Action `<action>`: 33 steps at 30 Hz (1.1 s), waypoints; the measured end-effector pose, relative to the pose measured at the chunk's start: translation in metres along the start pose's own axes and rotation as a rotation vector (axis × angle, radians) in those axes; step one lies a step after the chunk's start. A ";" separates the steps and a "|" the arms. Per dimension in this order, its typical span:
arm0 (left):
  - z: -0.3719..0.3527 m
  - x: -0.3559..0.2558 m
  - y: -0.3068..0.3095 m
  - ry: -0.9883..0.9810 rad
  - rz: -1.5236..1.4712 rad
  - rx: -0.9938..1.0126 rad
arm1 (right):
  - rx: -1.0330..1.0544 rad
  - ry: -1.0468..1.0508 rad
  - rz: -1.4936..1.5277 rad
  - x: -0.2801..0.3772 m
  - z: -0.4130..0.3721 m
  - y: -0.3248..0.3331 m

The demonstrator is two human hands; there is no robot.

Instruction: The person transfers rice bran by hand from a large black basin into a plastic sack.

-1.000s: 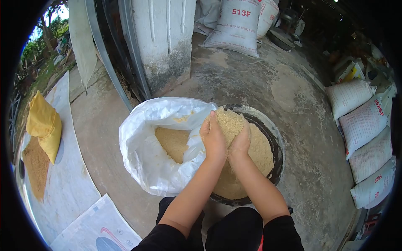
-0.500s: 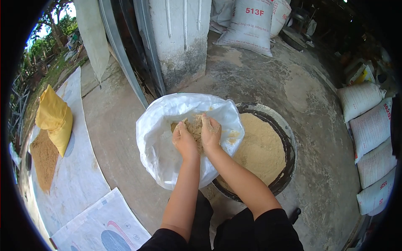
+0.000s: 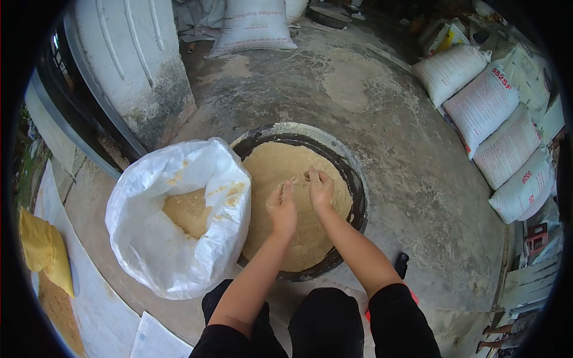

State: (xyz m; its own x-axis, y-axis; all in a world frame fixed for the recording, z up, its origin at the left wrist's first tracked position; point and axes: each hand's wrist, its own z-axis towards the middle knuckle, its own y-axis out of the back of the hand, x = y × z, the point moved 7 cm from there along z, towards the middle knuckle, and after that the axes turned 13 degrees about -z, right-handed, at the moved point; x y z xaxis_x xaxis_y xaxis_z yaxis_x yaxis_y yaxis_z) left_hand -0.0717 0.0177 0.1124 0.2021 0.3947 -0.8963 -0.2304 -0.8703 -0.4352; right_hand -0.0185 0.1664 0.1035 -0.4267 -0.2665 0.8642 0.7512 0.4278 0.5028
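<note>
Both hands are above a round black tub filled with pale tan meal. My left hand is over the middle of the meal, its fingers curled in and powder on the fingertips. A little to its right, my right hand is also bent closed, with the fingertips turned toward the left hand. Whatever lies inside the fingers is hidden. Left of the tub, touching its edge, stands a white plastic sack with its mouth wide and rim folded out. More tan meal lies inside it.
Printed white sacks are lined up along the right side, and another full sack stands at the back. A yellow bag sits at far left beside brown grain. Another person's legs show at lower right.
My hands have moved from inside the white sack, where they held meal, rightward to over the tub. The view has turned right, so the sack and tub appear further left.
</note>
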 end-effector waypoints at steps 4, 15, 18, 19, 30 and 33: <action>0.024 0.082 0.033 -0.010 0.503 -0.125 | -0.155 -0.088 -0.245 -0.083 0.019 0.017; 0.066 0.141 0.047 -0.001 0.475 -0.259 | -0.047 -0.240 -0.065 -0.129 0.033 -0.060; 0.065 0.165 0.039 0.165 0.074 -0.320 | -0.068 -0.433 0.230 -0.141 0.018 -0.092; 0.063 0.169 0.036 0.222 -0.080 -0.365 | -0.055 -0.429 0.229 -0.143 0.018 -0.098; 0.032 0.058 -0.007 0.225 -0.514 -0.348 | 0.006 -0.377 0.966 -0.050 -0.005 -0.056; 0.027 0.004 -0.023 0.145 -0.501 -0.292 | 0.043 -0.437 1.173 0.016 -0.020 -0.032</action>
State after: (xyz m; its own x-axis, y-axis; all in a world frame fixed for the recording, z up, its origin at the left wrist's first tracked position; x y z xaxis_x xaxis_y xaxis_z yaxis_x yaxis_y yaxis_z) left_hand -0.0913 0.0468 0.1164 0.3513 0.7518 -0.5581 0.1933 -0.6415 -0.7424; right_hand -0.0396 0.1308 0.1012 0.3502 0.5988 0.7202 0.7774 0.2431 -0.5802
